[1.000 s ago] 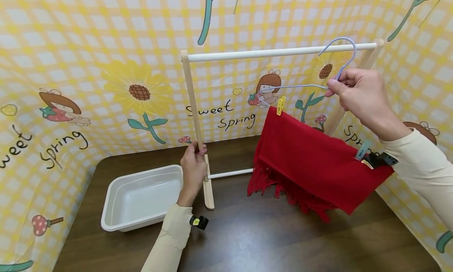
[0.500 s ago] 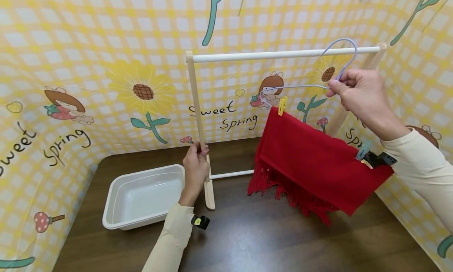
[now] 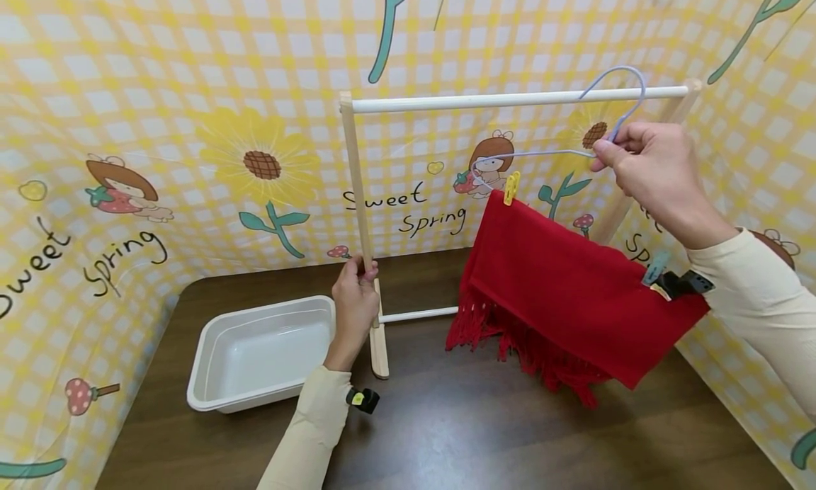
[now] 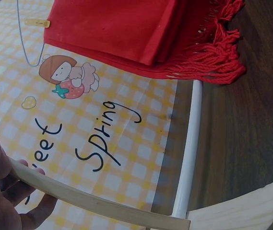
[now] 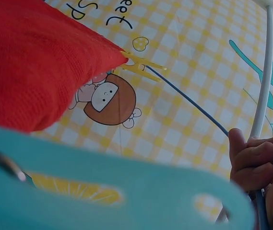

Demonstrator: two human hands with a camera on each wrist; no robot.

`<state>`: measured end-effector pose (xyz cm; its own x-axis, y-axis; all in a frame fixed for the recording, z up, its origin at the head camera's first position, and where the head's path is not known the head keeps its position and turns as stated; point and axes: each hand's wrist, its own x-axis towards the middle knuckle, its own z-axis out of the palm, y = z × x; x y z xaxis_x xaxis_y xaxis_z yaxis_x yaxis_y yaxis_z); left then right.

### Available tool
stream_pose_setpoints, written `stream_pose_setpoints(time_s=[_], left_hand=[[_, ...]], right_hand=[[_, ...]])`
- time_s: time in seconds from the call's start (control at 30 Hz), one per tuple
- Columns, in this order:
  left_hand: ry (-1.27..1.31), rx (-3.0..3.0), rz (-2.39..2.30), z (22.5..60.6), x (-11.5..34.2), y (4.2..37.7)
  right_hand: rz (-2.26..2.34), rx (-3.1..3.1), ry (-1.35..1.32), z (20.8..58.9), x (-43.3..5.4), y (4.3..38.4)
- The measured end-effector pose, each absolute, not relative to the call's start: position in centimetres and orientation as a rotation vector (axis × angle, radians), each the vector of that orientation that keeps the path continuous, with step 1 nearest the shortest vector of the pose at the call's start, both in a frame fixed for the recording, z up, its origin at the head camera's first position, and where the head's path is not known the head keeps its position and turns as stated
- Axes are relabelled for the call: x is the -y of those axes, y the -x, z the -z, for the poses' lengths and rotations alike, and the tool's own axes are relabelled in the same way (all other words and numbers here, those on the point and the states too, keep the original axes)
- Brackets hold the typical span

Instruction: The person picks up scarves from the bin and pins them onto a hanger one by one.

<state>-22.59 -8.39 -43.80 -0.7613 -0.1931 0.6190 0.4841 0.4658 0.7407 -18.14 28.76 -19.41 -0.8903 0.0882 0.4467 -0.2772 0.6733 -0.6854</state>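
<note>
In the head view my right hand [image 3: 653,178] pinches a lavender wire clothes hanger [image 3: 542,153] at the base of its hook. The hook's curve overlaps the white top rail [image 3: 472,103]; whether it touches the rail I cannot tell. From the hanger hangs a folded red scarf [image 3: 567,285] with fringe, its right side lower. A yellow clothespin [image 3: 511,189] clips its left corner and a teal clothespin [image 3: 654,269] its right side. My left hand [image 3: 355,302] grips the left wooden post [image 3: 357,178] of the drying rack, low down.
A white plastic basin [image 3: 255,398] stands on the brown wooden table [image 3: 446,433], left of the rack. The rack's lower white bar [image 3: 417,314] runs behind the scarf. A yellow checked cloth [image 3: 268,37] covers the walls behind and at both sides.
The scene has shifted slightly to the right in the head view. Both hands keep their holds; the hanger and scarf stay almost where they were against the rail.
</note>
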Motion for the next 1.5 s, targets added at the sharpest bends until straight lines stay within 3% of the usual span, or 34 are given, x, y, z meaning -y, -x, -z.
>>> stream_pose_setpoints(time_s=[1.5], left_hand=[[0.242, 2.070, 1.341, 43.8, 8.4, 22.6]], right_hand=[[-1.054, 2.465, -0.016, 18.3, -29.3, 19.9]])
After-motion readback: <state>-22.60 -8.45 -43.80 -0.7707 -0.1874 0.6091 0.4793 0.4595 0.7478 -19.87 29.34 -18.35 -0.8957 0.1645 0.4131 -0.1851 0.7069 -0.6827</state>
